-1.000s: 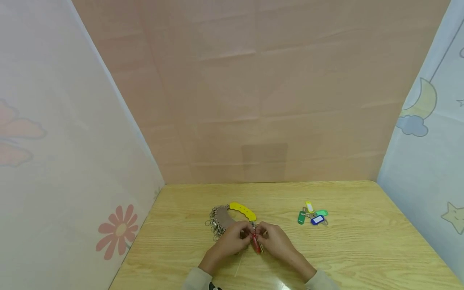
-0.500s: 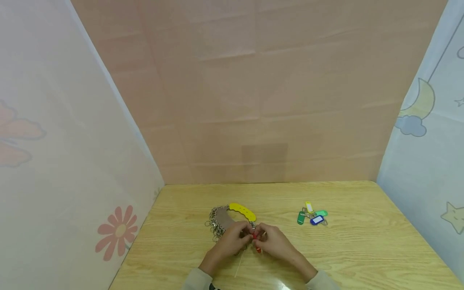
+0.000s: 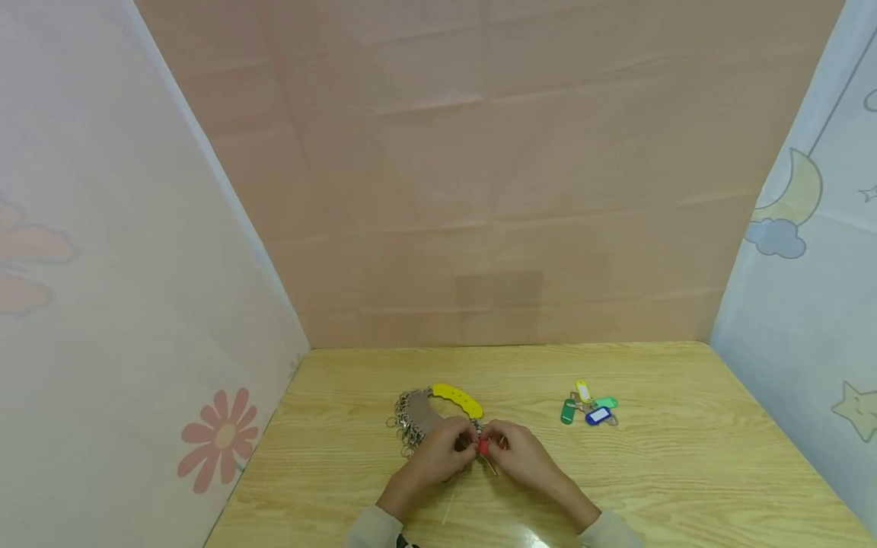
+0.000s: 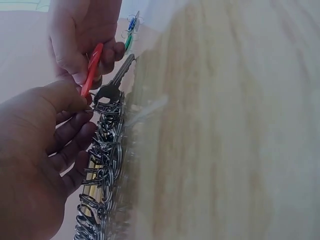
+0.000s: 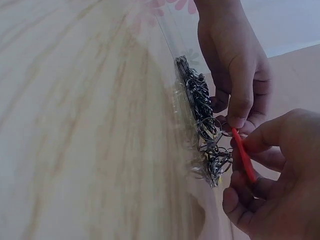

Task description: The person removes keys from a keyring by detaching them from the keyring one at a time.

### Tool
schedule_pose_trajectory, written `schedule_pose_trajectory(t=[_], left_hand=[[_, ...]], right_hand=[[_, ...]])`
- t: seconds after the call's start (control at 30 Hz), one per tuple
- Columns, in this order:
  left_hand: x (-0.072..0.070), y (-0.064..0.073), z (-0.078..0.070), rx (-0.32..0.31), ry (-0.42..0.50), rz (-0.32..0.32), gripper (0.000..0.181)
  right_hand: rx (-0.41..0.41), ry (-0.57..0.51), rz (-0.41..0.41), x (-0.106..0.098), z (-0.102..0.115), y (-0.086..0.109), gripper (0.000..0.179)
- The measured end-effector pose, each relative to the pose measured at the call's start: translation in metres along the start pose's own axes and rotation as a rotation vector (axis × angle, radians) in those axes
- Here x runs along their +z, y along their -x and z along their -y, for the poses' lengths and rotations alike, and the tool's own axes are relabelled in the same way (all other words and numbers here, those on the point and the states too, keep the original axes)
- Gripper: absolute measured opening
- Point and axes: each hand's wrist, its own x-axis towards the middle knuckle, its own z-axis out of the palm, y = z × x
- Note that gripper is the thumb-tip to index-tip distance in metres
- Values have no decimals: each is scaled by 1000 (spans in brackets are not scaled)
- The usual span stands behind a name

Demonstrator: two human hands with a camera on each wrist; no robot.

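Note:
In the head view, my left hand [image 3: 440, 450] and right hand [image 3: 522, 455] meet at a red key tag [image 3: 483, 446]. My right thumb and fingers pinch the tag's flat body. My left thumb and finger pinch its end, where a small metal ring [image 4: 89, 110] shows in the left wrist view. A metal key [image 4: 112, 90] juts out beside the tag. Beneath the left hand lies a curved key holder with a yellow grip [image 3: 457, 400], a grey-brown plate [image 3: 423, 413] and several metal rings [image 4: 102, 175] crowded along its edge. Fingers partly hide the tag.
To the right lies a small group of tags: a yellow tag [image 3: 583, 391], a light green tag [image 3: 606, 403], a dark green tag [image 3: 568, 411] and a blue tag [image 3: 598, 415]. Cloth walls border the wooden table [image 3: 685, 457] at the back and sides.
The red tag, earlier lengthwise and pointing toward me, has turned in the right fingers, and less of it shows. The left hand has hardly moved.

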Motion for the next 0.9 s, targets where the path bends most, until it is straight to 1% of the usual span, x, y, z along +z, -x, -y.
schedule_pose_trajectory(t=[0.1,0.17,0.3,0.4,0.53,0.7,0.83,0.9], left_hand=[[1,0,1,7,-21,-11,8],[2,0,1,11,-28,-18,6],[4,0,2,12,-32,-28,4],[3,0,2,6,-32,-31,7],[3,1,2,18,-25,-33,6],[3,1,3,38,-22,-39,7],[4,2,4,16,-20,-36,7],[5,2,4,-4,-15,-32,7]], right_hand=[[-17,42,-13,1,-1,-1,17],[-26,52,-19,1,-1,-1,17],[-33,26,-29,2,-1,-1,15],[-40,12,-25,5,-1,-1,12],[-49,30,-27,8,-1,-1,10],[-49,58,-62,10,1,-1,7],[-41,79,-109,11,4,0,4],[-30,100,-133,12,5,0,5]])
